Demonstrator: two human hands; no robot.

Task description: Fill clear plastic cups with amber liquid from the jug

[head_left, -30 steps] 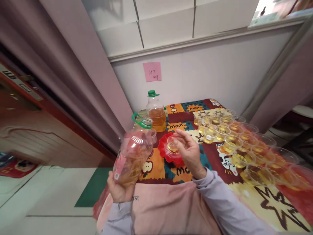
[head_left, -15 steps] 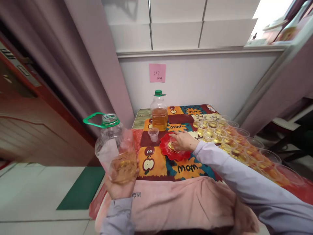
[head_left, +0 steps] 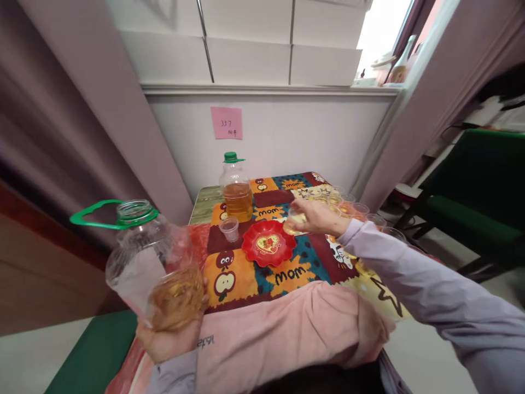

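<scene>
My left hand [head_left: 172, 336] is wrapped under and around a large clear plastic jug [head_left: 172, 268]. The jug is uncapped, tilted a little, with a green handle ring and amber liquid in its lower part. Closed around a small clear cup [head_left: 296, 220] of pale yellow liquid, my right hand [head_left: 318, 216] is above the table, to the right of a scalloped red plate [head_left: 250, 249]. A heart pattern marks the plate's middle. Left of the plate stands a stack of clear plastic cups [head_left: 229, 230]. Many filled cups [head_left: 346, 209] are grouped at the right, partly hidden by my right arm.
A second jug [head_left: 238, 200] with a green cap stands at the back left, part full of amber liquid. A pink towel [head_left: 279, 328] lies along the table's near edge. The wall [head_left: 303, 137] rises behind, and a dark green chair [head_left: 471, 180] is at the right.
My right hand has lifted the cup off the red plate and moved it right. My left hand still holds the jug. The view has turned to the right.
</scene>
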